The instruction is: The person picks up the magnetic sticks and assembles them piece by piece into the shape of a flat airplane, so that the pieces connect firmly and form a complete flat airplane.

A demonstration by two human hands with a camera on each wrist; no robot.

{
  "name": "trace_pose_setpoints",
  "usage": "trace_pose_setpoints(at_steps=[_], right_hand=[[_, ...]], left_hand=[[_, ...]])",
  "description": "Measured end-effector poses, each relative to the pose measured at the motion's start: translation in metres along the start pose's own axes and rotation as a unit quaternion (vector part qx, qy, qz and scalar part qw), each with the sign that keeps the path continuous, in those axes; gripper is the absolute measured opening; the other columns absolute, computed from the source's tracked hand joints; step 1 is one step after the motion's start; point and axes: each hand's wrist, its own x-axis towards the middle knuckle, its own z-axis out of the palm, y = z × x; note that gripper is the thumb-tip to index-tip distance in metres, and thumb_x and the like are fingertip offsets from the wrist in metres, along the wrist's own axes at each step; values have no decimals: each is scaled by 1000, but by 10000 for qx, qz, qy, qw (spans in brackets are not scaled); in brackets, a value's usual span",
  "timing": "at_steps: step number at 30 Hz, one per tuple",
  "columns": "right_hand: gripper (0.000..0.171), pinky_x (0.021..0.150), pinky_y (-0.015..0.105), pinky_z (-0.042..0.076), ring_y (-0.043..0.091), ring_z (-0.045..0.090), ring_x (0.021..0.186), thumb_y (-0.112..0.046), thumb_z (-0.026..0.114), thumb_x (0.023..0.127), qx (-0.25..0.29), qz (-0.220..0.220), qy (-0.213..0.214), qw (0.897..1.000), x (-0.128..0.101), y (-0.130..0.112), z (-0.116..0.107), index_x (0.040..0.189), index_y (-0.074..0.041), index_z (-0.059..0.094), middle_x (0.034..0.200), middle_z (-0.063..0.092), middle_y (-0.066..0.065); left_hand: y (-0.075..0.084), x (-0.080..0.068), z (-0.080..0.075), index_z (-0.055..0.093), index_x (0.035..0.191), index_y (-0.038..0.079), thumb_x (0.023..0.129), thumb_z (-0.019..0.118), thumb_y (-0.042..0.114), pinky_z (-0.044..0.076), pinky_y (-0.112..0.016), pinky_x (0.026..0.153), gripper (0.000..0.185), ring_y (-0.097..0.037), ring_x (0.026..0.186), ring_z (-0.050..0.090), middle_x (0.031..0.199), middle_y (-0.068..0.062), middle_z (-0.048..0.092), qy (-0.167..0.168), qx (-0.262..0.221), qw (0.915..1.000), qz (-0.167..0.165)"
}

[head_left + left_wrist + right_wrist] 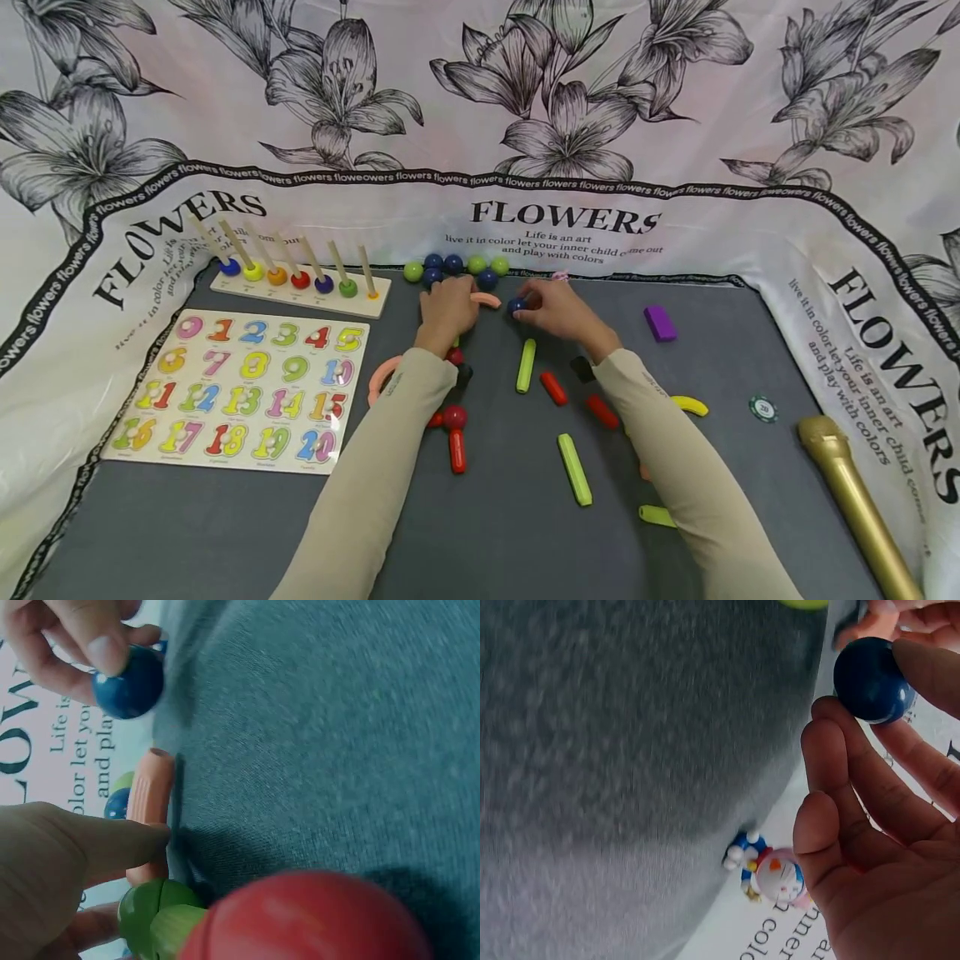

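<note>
Peach stick (150,786): partly hidden by left hand (56,862)
Microphone (858,500): cut off, lower right
Chip (763,409): number too small

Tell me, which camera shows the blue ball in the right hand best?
The right wrist view: the blue ball looks largest there. The left wrist view shows it slightly smaller, partly covered; the head view shows it tiny.

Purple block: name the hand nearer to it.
Right. The right hand, pinching a blue ball, is left of the purple block; the left hand, holding an orange stick, is farther left.
</note>
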Motion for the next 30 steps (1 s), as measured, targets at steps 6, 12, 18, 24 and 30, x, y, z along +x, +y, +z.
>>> trace_pose_setpoints(at_steps=[6, 12, 18, 24, 30], right_hand=[[31, 82, 48, 57, 32, 72, 94, -16, 75, 101, 0, -61, -29, 10000, 4, -6, 7, 127, 1, 69, 108, 75, 19], [31, 80, 47, 58, 32, 72, 91, -14, 76, 100, -38, -165, -26, 9999, 5, -8, 12, 125, 2, 68, 107, 75, 19], [30, 81, 47, 58, 33, 73, 94, -15, 75, 101, -85, -180, -40, 9998, 4, -8, 13, 126, 1, 68, 109, 76, 20], [34, 86, 51, 58, 36, 73, 100, -16, 72, 104, -59, -145, -185, 9997, 3, -6, 12, 132, 3, 66, 115, 74, 23], [27, 80, 47, 57, 33, 71, 89, -20, 66, 106, -367, -6, 46, 9993, -6, -10, 7, 119, 5, 69, 103, 75, 19]], left_hand=[[-7, -2, -3, 72, 117, 13, 106, 66, 43, 44, -63, 104, 32, -34, 99, 67, 102, -10, 69, 130, -484, 9986, 135], [-12, -6, -7, 72, 123, 12, 105, 66, 44, 44, -61, 103, 38, -32, 97, 66, 104, -10, 70, -40, -681, 9974, 251], [-21, -8, -9, 71, 135, 12, 110, 65, 28, 40, -62, 107, 30, -33, 104, 65, 119, -11, 72, -259, -1224, 9916, 334], [-33, -13, -12, 67, 143, 11, 110, 61, 21, 33, -63, 115, 36, -35, 125, 62, 138, -12, 69, -484, -1689, 9838, 368], [-40, -19, -15, 63, 148, 9, 110, 60, 22, 42, -57, 111, 40, -37, 127, 61, 146, -15, 64, -563, -1914, 9793, 332]])
